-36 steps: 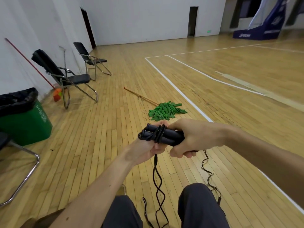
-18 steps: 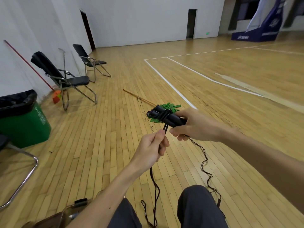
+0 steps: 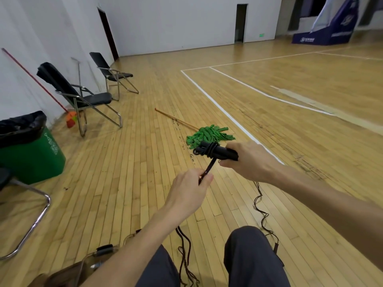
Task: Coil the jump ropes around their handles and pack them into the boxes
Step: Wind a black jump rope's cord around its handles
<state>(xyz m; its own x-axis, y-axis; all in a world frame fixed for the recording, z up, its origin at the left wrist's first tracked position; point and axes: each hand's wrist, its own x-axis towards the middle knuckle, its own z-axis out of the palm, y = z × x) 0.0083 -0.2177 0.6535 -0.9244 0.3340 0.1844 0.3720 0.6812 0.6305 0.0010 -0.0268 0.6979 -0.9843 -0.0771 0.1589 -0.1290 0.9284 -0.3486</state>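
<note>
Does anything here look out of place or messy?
A green mop lies flat on the court floor rather than stood against the wall. Otherwise nothing stands out: the right hand grips the handles and the left hand pulls the rope.

Black jump rope [image 3: 207, 170]: few turns coiled round paired handles [image 3: 219, 152], held level; remaining cord hangs to floor.

Wooden gym floor [image 3: 128, 183], white walls [image 3: 170, 21], chairs [image 3: 83, 96]
</note>
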